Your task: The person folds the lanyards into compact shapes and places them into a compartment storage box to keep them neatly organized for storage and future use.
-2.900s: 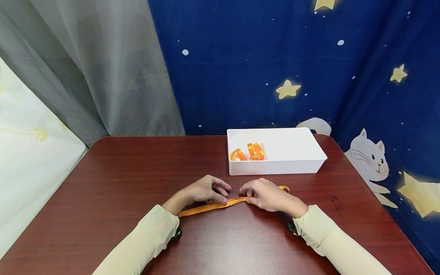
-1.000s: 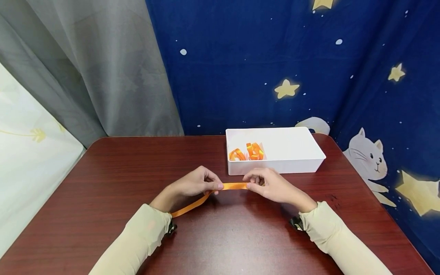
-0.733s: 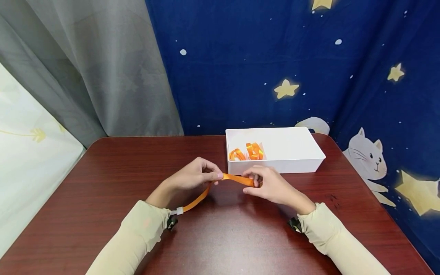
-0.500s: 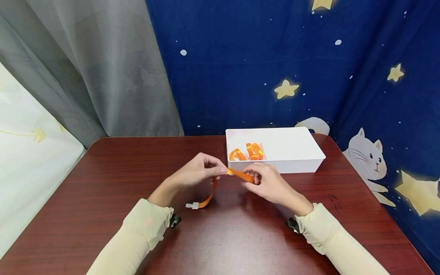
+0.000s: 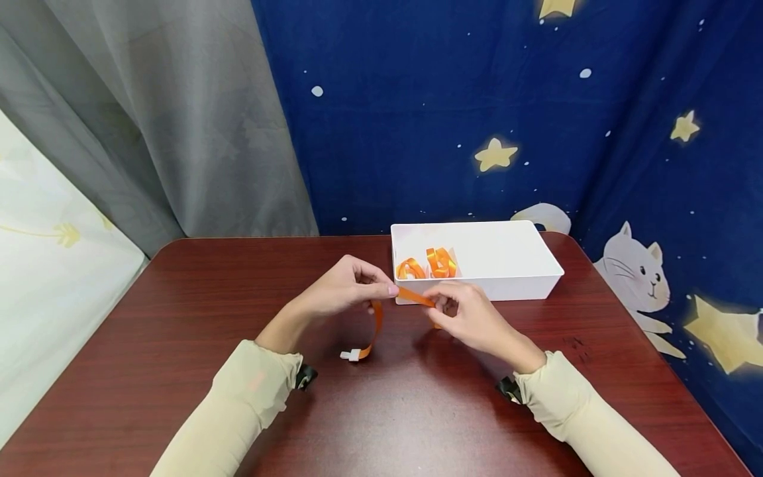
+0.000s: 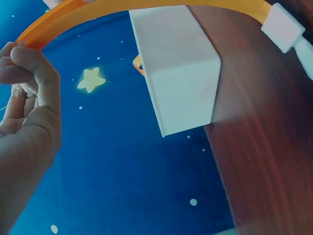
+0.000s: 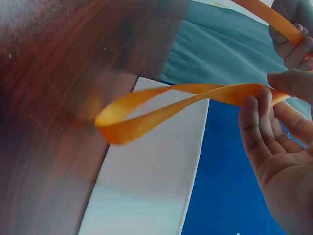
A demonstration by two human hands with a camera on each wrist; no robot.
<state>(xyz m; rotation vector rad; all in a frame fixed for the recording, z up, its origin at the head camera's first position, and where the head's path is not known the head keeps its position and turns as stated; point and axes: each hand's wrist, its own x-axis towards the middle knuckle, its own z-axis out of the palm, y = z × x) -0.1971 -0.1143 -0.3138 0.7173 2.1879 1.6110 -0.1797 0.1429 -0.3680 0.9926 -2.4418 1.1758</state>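
Observation:
Between my two hands stretches an orange lanyard (image 5: 415, 296), lifted above the table. Thumb and fingers of my left hand (image 5: 352, 288) pinch it, just in front of the box's near left corner. From there one end hangs in a curve, tipped with a white plastic clip (image 5: 352, 356); the left wrist view shows this clip (image 6: 283, 28) large. My right hand (image 5: 471, 321) pinches the strap further along. Past those fingers a folded loop of the lanyard (image 7: 122, 125) droops free in the right wrist view.
A white open box (image 5: 477, 289) stands at the table's back right, right behind my hands. In its left end sit coiled orange lanyards (image 5: 442, 263). The dark red-brown table (image 5: 179, 344) ends at a blue star-patterned curtain (image 5: 417, 119) and a grey curtain (image 5: 226, 146).
My hands have lifted the lanyard off the table, the left hand moving up and slightly right. The white clip came out from beside the left sleeve and swung right. The strap now slants down to the right hand.

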